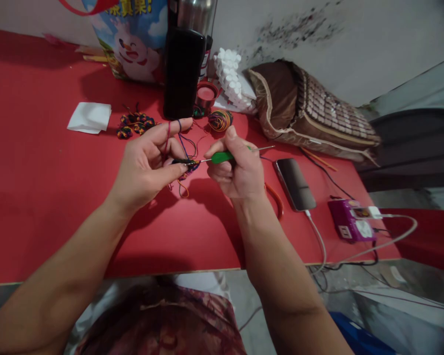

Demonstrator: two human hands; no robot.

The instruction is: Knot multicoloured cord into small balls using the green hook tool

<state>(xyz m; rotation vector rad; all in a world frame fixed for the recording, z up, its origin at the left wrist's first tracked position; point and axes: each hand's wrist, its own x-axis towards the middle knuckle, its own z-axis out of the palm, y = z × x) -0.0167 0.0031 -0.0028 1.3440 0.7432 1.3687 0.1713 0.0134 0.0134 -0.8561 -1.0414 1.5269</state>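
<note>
Between thumb and fingers, my left hand (144,165) pinches a small dark multicoloured crochet piece (190,166). Strands of red and blue yarn (179,133) run over its raised index finger. My right hand (239,165) is closed round the green handle of a crochet hook (222,157), whose metal tip reaches left into the piece. A loose orange yarn end hangs below the work. Behind the hands sits a ball of multicoloured yarn (220,120), with thin strands lying near it. Several finished-looking knotted yarn pieces (135,124) lie beyond my left hand.
A black phone (184,74) stands upright at the back by a printed bag (140,44). White folded paper (90,118) lies left on the red table (40,197). Rightward are a brown cushion (318,108), a charging phone (295,184) and a purple power socket (350,220) with cables.
</note>
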